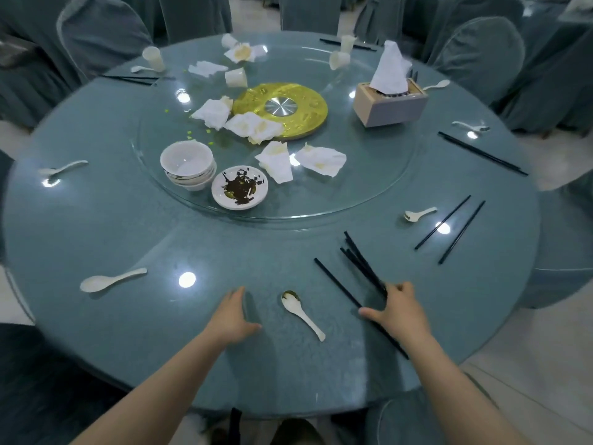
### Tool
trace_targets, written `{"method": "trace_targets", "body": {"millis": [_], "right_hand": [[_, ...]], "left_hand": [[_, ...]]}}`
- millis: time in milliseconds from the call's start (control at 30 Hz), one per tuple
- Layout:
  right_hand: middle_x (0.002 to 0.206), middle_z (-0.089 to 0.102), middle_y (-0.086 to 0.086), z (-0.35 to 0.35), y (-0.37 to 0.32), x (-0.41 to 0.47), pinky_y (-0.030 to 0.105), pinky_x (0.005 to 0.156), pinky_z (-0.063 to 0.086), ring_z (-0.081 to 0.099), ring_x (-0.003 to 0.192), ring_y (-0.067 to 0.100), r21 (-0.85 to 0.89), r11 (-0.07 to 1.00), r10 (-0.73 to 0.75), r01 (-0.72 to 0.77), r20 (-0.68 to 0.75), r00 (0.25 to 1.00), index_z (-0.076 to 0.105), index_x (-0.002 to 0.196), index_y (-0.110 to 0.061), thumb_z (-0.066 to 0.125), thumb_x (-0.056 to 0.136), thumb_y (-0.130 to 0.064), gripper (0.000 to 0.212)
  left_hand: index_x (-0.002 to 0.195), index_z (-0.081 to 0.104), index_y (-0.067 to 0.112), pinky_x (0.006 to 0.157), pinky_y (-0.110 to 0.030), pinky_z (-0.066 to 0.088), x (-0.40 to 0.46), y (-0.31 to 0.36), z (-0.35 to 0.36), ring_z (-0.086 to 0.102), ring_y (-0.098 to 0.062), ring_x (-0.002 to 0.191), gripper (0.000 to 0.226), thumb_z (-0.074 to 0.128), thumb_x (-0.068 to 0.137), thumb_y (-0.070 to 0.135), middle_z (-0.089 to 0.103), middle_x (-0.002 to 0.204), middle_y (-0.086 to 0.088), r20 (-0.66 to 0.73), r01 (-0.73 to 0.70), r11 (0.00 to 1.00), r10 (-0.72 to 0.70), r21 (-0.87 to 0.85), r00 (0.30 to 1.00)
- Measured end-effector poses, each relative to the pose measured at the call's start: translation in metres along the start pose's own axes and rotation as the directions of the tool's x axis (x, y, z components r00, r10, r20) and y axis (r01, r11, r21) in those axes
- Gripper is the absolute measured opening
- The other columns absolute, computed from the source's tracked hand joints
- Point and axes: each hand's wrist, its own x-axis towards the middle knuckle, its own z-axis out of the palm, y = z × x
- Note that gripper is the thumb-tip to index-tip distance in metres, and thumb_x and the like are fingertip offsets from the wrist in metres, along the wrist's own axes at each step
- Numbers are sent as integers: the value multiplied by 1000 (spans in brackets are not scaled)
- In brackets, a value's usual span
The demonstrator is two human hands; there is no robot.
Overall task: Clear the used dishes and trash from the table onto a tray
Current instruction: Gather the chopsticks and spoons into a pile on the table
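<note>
Black chopsticks [362, 263], a loose bundle, fan out near the front edge of the surface [96, 226]; right hand [401, 311] lies over their near ends, fingers curled down around the bundle, grip looks clamped on it, though finger contact is partly hidden. One more stick [340, 284] lies just beside, running under the thumb. Left hand [232, 319] flat on the surface, fingers relaxed, holding nothing. White spoon [301, 313] lies between the hands. Further out: stacked bowls [187, 165] and a dirty saucer [240, 187] on the glass turntable [369, 187], with crumpled napkins [277, 160] near them. No tray in view.

Risks, judged: sticks are splayed, so a lift could drop one or leave the stray behind; sweeping could knock the spoon off the edge.
</note>
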Motion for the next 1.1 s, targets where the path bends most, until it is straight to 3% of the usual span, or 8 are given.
{"method": "trace_targets", "body": {"millis": [100, 200, 467, 700, 867, 933, 1033, 1100], "right_hand": [[133, 36, 1, 17, 1, -3, 32, 72, 49, 56, 93, 19, -12, 998, -58, 58, -3, 998, 38, 140, -21, 62, 86, -51, 66], [121, 47, 1, 26, 1, -9, 33, 66, 48, 52, 76, 17, -41, 996, -81, 77, -108, 991, 54, 115, -15, 50, 97, -36, 28], [106, 56, 6, 22, -19, -17, 29, 60, 37, 47, 75, 20, -274, 962, 1, 14, 53, 999, 46, 99, -13, 43, 96, -19, 8], [111, 57, 11, 20, -14, -27, 30, 66, 35, 54, 96, 26, -283, 959, 19, -20, -7, 1000, 50, 107, -6, 40, 92, -13, 19], [92, 59, 10, 11, 10, -22, 34, 61, 39, 48, 71, 25, -230, 970, 64, -81, -84, 994, 33, 91, -12, 35, 97, -8, 7], [91, 63, 9, 3, 27, -14, 32, 56, 37, 49, 67, 26, -245, 964, 71, -100, -123, 990, 40, 100, -15, 39, 96, -12, 5], [76, 59, 1, -13, 52, 7, 29, 49, 34, 47, 58, 20, -226, 960, 128, -168, -181, 975, 36, 134, -22, 45, 96, -16, 40], [77, 59, 0, -27, 68, 25, 28, 46, 32, 45, 57, 18, -216, 957, 154, -194, -187, 970, 33, 140, -22, 44, 96, -18, 45]], "left_hand": [[150, 6, 4, 114, -43, 24, 1, -3, 6, 12, -31, 144, 116, 79, 69, 43, 6, 158, -16, 38, 14, 992, -19, 122, 999], [150, -12, 8, 116, -51, 16, -1, -5, 9, -3, -23, 147, 126, 75, 71, 52, -17, 159, -7, 83, 32, 953, -60, 302, 995], [150, -10, 13, 114, -53, 22, -11, -10, 0, 8, -22, 147, 120, 73, 73, 51, -15, 159, -3, 81, -41, 858, 0, 512, 997], [148, 19, 9, 108, -38, 34, -2, -15, -15, 36, -25, 136, 77, 60, 87, 33, 29, 153, -9, 4, -99, 980, 100, 171, 995], [150, 16, 9, 110, -34, 27, -2, -1, -7, 28, -23, 141, 74, 56, 90, 25, 25, 155, -8, -95, -143, 990, 143, 8, 985], [151, 16, 11, 109, -33, 27, -1, 13, -5, 29, -22, 140, 74, 56, 90, 26, 25, 156, -6, -102, -172, 985, 170, -12, 980], [150, 18, 12, 109, -31, 27, 12, 36, -9, 31, -20, 139, 74, 57, 90, 27, 25, 156, -4, -109, -234, 972, 233, 5, 966], [150, 20, 14, 109, -32, 28, 24, 49, -12, 31, -19, 139, 73, 58, 89, 29, 26, 155, -2, -130, -227, 974, 227, 11, 965]]}}
